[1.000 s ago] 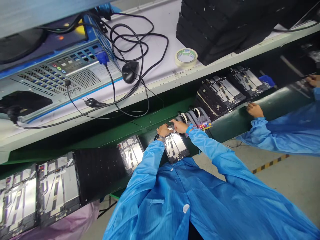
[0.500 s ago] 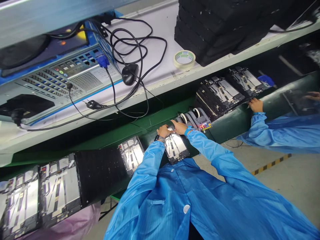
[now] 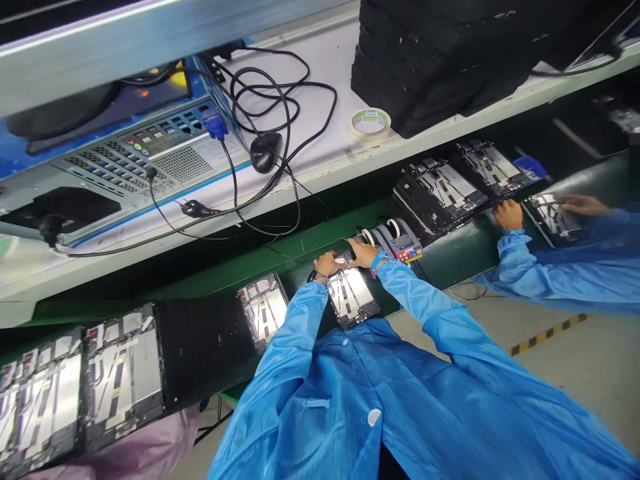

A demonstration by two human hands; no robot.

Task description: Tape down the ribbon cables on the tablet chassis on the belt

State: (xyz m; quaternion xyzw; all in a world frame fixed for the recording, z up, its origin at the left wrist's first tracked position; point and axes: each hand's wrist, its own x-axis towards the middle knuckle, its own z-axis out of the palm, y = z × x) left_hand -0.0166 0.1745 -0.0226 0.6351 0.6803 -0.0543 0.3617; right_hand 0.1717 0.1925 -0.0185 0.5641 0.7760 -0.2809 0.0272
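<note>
At the near edge of the bench (image 3: pixel 455 248), an opened tablet (image 3: pixel 353 293), its long axis running away from that edge, is being touched at its far end by left hand (image 3: pixel 327 263) and right hand (image 3: pixel 363 253) alike, any pinching being indiscernible.

The middle tablet (image 3: pixel 351 293) lies right of another tablet (image 3: pixel 263 310) and left of the tape dispenser (image 3: pixel 406 239)

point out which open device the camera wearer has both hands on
The open device just left of the grey tape dispenser: the left hand and right hand both touch its far end; neither touches any other.
</note>
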